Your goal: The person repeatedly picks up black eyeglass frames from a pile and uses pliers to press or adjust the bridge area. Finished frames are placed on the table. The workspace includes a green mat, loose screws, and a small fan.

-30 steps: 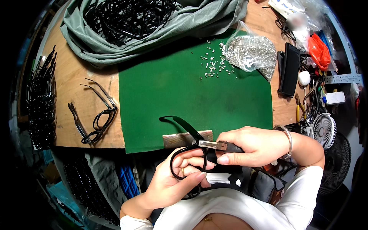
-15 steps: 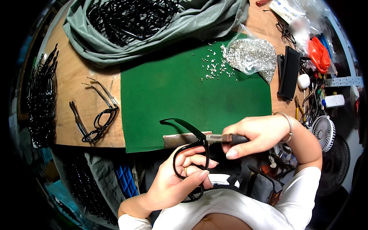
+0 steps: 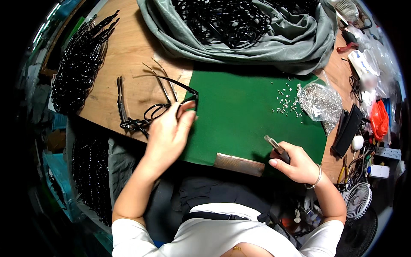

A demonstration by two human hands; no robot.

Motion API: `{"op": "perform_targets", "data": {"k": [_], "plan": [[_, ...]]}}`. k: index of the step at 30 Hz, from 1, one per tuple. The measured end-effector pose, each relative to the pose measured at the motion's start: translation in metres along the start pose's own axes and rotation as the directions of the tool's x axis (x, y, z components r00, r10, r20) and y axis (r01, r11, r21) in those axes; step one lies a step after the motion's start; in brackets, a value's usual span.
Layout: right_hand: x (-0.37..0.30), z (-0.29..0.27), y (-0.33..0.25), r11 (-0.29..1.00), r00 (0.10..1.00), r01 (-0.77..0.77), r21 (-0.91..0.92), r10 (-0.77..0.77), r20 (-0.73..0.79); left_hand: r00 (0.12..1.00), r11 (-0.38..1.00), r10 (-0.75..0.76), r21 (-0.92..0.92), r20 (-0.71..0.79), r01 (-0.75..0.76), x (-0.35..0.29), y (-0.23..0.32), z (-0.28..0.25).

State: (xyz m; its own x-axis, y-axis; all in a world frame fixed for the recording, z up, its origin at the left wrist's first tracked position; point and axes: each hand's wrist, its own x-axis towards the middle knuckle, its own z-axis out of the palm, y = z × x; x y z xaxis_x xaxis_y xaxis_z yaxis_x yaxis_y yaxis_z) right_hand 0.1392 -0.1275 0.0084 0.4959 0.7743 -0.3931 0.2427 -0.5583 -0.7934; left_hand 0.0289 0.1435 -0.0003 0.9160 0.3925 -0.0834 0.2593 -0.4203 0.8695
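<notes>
My left hand (image 3: 167, 135) is at the table's left side, its fingers closed round a black eyeglass frame (image 3: 196, 95) with one temple reaching up and left. Part of that frame is hidden by the hand. Right beside it, on the bare wood, lies another black eyeglass frame (image 3: 121, 103) with its temples unfolded; the two overlap in view. Over the right of the green mat (image 3: 231, 115), my right hand (image 3: 299, 165) grips a dark-handled tool with a flat metal tip (image 3: 278, 149), pointing up and left. A textured metal strip (image 3: 239, 164) sits at the mat's front edge.
Behind the mat, a grey cloth bag (image 3: 257, 55) holds many black frames. Small silvery pieces spill from a clear plastic bag (image 3: 321, 103). More black frames are stacked (image 3: 79, 68) far left. A black case (image 3: 347, 130), cables and a white fan (image 3: 358, 200) stand right.
My left hand has carried the eyeglass frame from the mat's front edge to the other frame on the left. My right hand has drawn the tool away from it. The view has shifted.
</notes>
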Motion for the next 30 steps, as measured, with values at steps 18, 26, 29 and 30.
{"op": "perform_targets", "data": {"k": [18,26,29,30], "plan": [[-0.003,0.004,-0.003,1.0,1.0,-0.019,0.0,0.019,-0.013,0.73,0.605,0.674,0.654,-0.116,-0.455,0.142,0.044,0.056],[-0.014,-0.014,0.01,0.996,0.984,-0.061,-0.068,0.048,-0.173,0.694,0.5,0.72,0.678,0.022,-0.539,0.103,0.044,0.064],[0.012,-0.02,0.014,0.914,0.918,0.132,-0.385,-0.259,-0.299,0.617,0.444,0.787,0.712,-0.019,-0.544,0.077,0.044,0.053],[0.024,-0.019,0.012,0.879,0.888,0.133,-0.458,-0.311,-0.339,0.62,0.449,0.784,0.709,-0.02,-0.545,0.071,0.04,0.054]]}}
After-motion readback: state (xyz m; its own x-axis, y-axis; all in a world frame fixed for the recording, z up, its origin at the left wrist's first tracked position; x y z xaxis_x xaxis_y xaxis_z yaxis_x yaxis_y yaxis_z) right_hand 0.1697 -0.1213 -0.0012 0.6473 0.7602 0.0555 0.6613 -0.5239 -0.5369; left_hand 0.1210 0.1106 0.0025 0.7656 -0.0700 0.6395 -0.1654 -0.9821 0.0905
